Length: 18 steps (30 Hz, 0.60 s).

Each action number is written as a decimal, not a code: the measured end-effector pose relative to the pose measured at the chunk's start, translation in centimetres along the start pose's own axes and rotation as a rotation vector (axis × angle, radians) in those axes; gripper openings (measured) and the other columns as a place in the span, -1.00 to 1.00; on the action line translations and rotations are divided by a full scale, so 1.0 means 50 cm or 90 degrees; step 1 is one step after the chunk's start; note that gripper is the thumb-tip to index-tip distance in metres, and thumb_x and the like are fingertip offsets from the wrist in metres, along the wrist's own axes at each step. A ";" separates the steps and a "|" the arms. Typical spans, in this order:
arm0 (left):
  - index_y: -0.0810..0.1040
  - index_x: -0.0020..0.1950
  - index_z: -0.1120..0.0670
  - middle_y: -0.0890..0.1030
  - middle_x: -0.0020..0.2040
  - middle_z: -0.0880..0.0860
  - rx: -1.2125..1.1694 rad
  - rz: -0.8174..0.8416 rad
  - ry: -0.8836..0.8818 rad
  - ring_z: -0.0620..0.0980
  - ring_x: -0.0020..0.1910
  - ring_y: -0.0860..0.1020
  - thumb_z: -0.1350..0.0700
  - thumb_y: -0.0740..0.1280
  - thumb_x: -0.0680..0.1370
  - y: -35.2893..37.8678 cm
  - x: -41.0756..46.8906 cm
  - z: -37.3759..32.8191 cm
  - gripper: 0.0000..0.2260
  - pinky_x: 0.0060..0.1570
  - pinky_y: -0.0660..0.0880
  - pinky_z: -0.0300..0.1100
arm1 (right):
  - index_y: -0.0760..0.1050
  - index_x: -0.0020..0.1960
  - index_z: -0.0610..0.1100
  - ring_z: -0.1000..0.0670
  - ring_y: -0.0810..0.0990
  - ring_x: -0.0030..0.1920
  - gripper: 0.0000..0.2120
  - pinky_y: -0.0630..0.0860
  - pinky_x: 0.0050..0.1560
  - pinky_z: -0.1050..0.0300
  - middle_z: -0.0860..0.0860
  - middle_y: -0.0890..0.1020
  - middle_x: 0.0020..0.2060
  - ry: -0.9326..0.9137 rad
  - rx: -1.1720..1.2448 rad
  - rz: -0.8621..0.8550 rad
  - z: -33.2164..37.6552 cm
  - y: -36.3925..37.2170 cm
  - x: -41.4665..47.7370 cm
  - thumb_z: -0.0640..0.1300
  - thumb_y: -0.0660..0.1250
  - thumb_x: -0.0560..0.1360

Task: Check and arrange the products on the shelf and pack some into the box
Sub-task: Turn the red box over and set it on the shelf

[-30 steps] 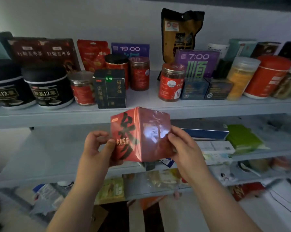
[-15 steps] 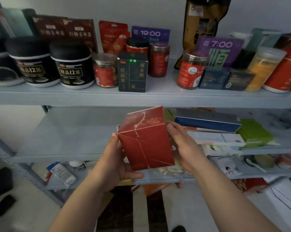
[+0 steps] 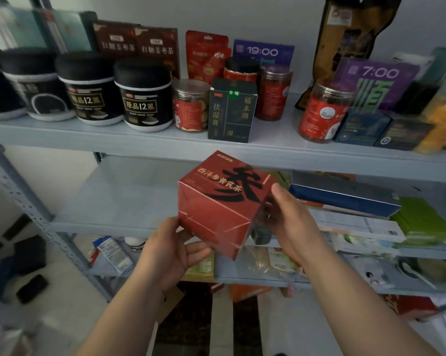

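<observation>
Head — hands (image 3: 173, 250) (image 3: 291, 219) on red box (image 3: 216, 209) edges

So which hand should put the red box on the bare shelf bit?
Probably the left hand: it holds the red box from underneath, and the bare shelf stretch lies on its side. The right hand only grips the box's right edge.

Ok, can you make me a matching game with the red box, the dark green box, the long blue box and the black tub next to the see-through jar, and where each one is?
Things:
1 red box
2 dark green box
3 long blue box
4 black tub

Places:
A flat on the middle shelf
B top shelf, just left of the clear jar
C between the left hand and right hand
D top shelf, just right of the clear jar

Pairs: 1-C, 2-D, 3-A, 4-B
</observation>
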<state>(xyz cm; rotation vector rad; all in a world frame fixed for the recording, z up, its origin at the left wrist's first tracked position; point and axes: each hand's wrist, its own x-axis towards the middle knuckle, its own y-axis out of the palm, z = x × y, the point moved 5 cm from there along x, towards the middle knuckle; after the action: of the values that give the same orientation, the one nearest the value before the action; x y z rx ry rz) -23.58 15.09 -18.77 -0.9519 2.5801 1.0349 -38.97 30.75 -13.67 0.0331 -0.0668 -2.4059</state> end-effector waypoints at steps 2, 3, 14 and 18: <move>0.49 0.04 0.16 0.60 -0.16 0.15 -0.005 -0.032 0.024 0.16 -0.33 0.68 0.10 0.12 0.72 -0.012 0.000 -0.001 -0.79 -0.41 0.65 -0.12 | 0.55 0.32 0.01 -0.08 0.62 0.25 -0.53 0.58 0.26 -0.14 0.01 0.70 0.14 0.029 0.021 0.045 -0.001 0.017 0.000 0.28 0.26 0.56; 0.47 0.00 0.17 0.57 -0.14 0.16 -0.010 -0.045 0.040 0.16 -0.31 0.70 0.13 0.13 0.72 -0.018 0.000 -0.003 -0.81 -0.39 0.66 -0.11 | 0.52 0.35 0.01 -0.09 0.62 0.26 -0.50 0.61 0.21 -0.16 -0.01 0.69 0.15 0.041 0.030 0.067 -0.004 0.023 0.000 0.27 0.28 0.53; 0.61 0.28 0.19 0.54 0.36 0.33 -0.146 -0.030 0.107 0.31 0.36 0.51 -0.05 0.06 0.71 -0.046 0.008 -0.021 -0.56 0.24 0.52 0.20 | 0.62 0.24 0.19 -0.01 0.52 0.41 -0.43 0.53 0.33 0.07 0.01 0.54 0.36 -0.133 -0.004 0.122 -0.004 0.046 -0.008 -0.17 0.64 0.30; 0.57 0.26 0.15 0.67 0.19 0.23 -0.175 -0.001 0.120 0.22 0.17 0.66 -0.19 0.03 0.67 -0.054 0.001 -0.028 -0.49 -0.05 0.67 0.14 | 0.38 0.39 0.09 0.00 0.60 0.32 -0.19 0.57 0.30 0.08 0.08 0.63 0.26 -0.114 -0.013 0.082 -0.001 0.048 -0.015 -0.28 0.60 0.25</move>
<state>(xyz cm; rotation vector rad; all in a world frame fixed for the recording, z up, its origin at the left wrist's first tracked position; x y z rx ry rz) -21.86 12.65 -19.25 -1.1673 2.6277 1.3885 -36.80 29.49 -13.59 -0.1916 -0.1237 -2.2748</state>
